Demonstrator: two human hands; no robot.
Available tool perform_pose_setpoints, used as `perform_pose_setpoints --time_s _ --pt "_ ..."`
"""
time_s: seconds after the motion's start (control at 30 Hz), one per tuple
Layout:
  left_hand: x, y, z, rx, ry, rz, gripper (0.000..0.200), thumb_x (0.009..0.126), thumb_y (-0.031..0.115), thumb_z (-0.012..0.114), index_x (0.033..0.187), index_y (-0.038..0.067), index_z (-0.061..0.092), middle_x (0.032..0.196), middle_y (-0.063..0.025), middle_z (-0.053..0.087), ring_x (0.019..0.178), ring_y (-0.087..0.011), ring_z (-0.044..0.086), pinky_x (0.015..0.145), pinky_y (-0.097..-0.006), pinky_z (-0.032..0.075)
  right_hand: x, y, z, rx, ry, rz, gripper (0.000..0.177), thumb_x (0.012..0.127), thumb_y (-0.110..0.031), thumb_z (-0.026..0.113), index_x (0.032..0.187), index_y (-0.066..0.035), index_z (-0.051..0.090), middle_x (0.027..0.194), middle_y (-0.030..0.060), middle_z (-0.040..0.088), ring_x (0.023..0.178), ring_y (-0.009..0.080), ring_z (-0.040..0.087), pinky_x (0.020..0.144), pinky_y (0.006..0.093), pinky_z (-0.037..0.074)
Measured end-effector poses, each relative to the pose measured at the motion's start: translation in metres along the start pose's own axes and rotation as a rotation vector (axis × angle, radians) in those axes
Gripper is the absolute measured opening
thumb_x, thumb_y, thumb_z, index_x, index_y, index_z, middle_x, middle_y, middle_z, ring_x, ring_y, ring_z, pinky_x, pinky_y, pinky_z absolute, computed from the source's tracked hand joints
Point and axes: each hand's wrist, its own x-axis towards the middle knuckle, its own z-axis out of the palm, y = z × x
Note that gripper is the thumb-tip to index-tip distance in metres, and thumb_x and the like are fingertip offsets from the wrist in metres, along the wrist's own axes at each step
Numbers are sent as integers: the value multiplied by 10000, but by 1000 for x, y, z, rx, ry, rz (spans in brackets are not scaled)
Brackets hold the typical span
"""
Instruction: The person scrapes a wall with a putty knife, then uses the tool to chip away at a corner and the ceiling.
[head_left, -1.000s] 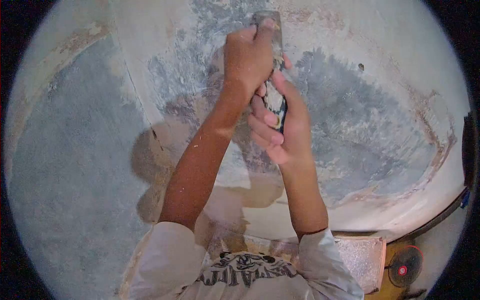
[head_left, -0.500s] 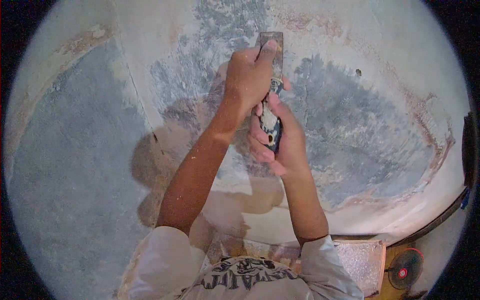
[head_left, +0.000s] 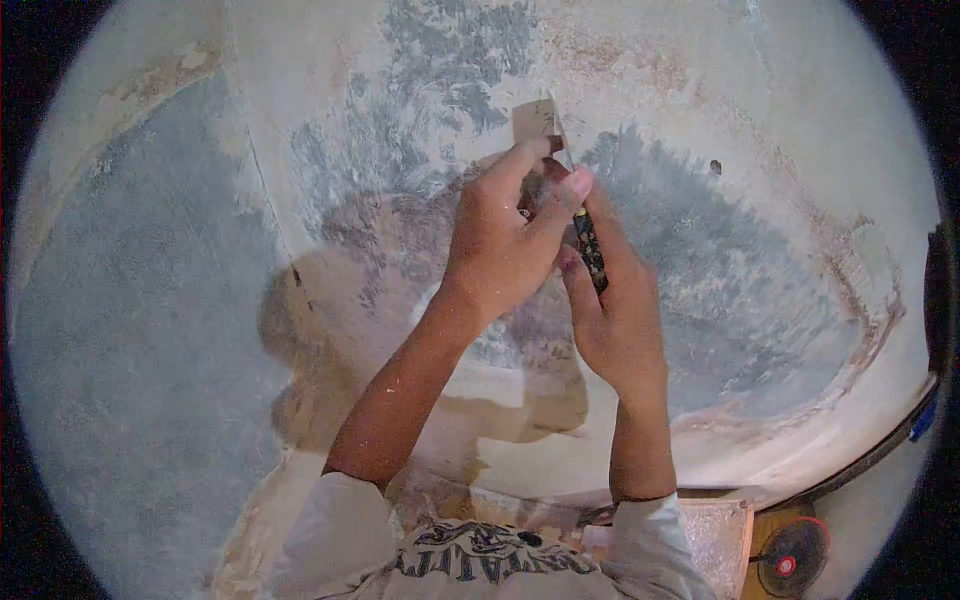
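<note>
A putty knife (head_left: 590, 250) with a dark, paint-spotted handle is held in front of the wall, its thin blade pointing up and seen nearly edge-on. My right hand (head_left: 622, 315) is closed around the handle. Higher up, my left hand (head_left: 505, 230) grips near the neck and blade, its thumb on the right side and its fingers bent behind. Part of the tool is hidden by the fingers.
The plastered wall (head_left: 730, 270) bears rough grey and whitish patches, with a small dark hole (head_left: 715, 167) at right. A fan with a red rim (head_left: 790, 562) stands at lower right beside a pale, speckled panel (head_left: 720, 540).
The putty knife has turned from showing its flat face to nearly edge-on. Both hands have come lower, and my right hand has shifted right. My left thumb has left the blade's face.
</note>
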Motion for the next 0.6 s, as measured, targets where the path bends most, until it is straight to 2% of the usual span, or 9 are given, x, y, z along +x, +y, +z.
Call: perform_pose_setpoints --time_s 0.03,0.13,0.23,0.33,0.53,0.6 --pt "1 1 0 42 3 18 295 969 274 641 1035 -13 649 918 -93 678 867 -120 614 780 -284 493 0 -2 -4 -9 -42 55 580 917 -10 551 1475 -29 392 1287 264 600 1172 390 621 949 425 492" --pt "-2 -6 1 134 -17 -9 252 989 239 597 1002 -9 640 795 -107 649 754 -127 598 690 -309 486 -1 0 -3 40 -69 19 622 880 22 549 1479 -37 392 1342 261 565 1205 415 583 944 412 499" --pt "-6 -7 12 184 96 87 246 1006 213 553 921 -10 612 684 -138 598 632 -134 547 599 -343 452 1 -2 -7 147 -115 106 641 851 43 538 1472 -42 408 1383 248 537 1238 418 548 971 410 489" --pt "-6 -6 14 204 117 101 274 1007 211 540 853 -14 567 643 -166 562 577 -167 530 565 -360 432 2 -3 -6 173 -90 103 644 832 52 531 1460 -43 426 1390 243 532 1244 428 532 987 415 482" --pt "-3 -12 12 169 115 173 304 1006 222 537 820 -19 547 656 -192 557 555 -230 522 561 -379 428 2 -13 -11 -48 -82 71 643 825 44 540 1452 -55 440 1333 256 565 1205 440 556 993 437 472" --pt "0 -13 9 105 93 178 311 988 220 524 796 -23 551 689 -241 570 662 -400 570 605 -469 438 5 -21 -14 -164 -69 14 638 823 42 540 1445 -61 448 1311 259 576 1185 449 561 981 456 478"
